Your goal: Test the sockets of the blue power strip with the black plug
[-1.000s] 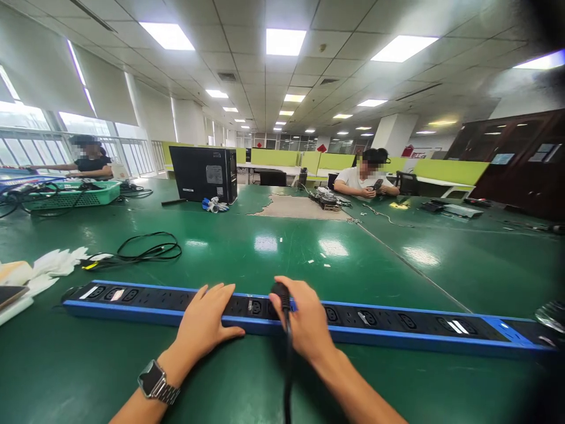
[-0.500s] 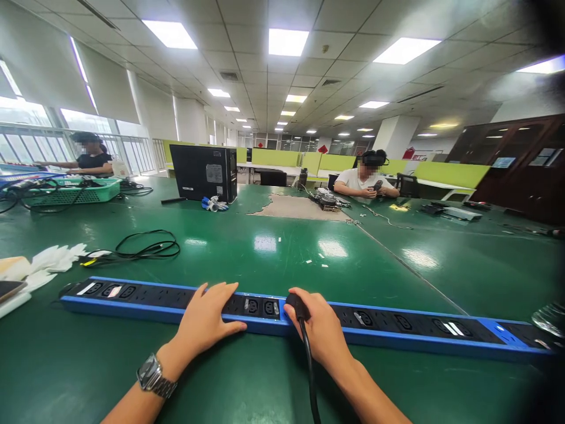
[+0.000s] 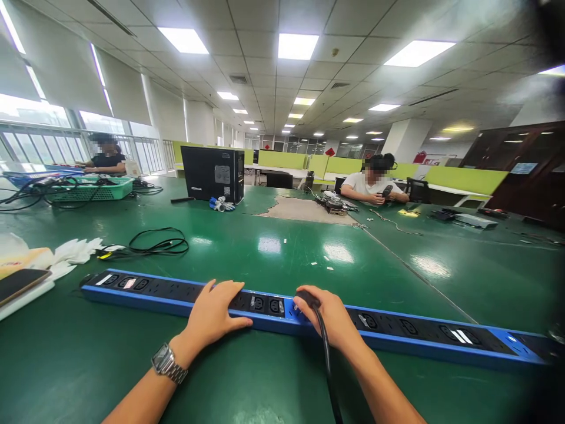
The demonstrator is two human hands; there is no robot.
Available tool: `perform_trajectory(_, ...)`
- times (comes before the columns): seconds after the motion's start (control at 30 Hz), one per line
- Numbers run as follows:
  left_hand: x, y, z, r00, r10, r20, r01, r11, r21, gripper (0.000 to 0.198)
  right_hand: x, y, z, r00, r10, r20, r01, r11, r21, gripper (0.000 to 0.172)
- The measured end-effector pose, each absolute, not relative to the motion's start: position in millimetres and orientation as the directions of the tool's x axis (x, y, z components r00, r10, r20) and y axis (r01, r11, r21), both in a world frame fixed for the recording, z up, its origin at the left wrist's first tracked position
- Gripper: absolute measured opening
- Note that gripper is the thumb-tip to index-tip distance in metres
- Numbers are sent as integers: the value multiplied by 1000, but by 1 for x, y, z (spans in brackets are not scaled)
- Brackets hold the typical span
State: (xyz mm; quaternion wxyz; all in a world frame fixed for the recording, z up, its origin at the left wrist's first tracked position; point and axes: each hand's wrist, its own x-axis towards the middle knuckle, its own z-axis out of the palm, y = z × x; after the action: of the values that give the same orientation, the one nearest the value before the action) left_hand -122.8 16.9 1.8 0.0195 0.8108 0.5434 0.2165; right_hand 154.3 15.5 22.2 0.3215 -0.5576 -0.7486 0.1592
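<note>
A long blue and black power strip [image 3: 260,321] lies across the green table in front of me, with rows of sockets facing up. My left hand [image 3: 216,312] spans it left of centre, thumb along the near edge and fingers over the far side. A watch sits on that wrist. Between thumb and fingers, my right hand [image 3: 329,315] holds a black plug [image 3: 308,297] over the blue section at the strip's middle. Metal prongs show beneath the plug, close to the sockets; contact is unclear. Its black cord [image 3: 327,359] runs down toward me.
A coiled black cable [image 3: 161,241], a phone [image 3: 22,285] and white gloves [image 3: 77,252] lie at left. Farther back are a green basket [image 3: 103,189] of cables and a black computer case [image 3: 212,174]. Two people [image 3: 375,182] sit across the room.
The view has shifted, so the scene sits slightly farther right. My right hand has tilted the plug, and its prongs now show. My left hand keeps its place on the strip.
</note>
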Motion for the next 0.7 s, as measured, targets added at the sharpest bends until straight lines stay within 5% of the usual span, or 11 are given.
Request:
perform_trajectory(0.47, -123, 14, 3, 326, 862, 388, 845, -450, 289, 71, 144, 7, 15, -248, 918, 310, 766, 381, -517, 32)
perform_trajectory(0.63, -75, 4, 14, 439, 756, 485, 667, -636, 388, 62, 152, -1, 5, -210, 941, 265, 833, 315, -455, 81)
perform_trajectory(0.7, -41, 3, 12, 465, 733, 497, 612, -671, 418, 58, 156, -2, 1, -159, 950, 271, 893, 255, -370, 84)
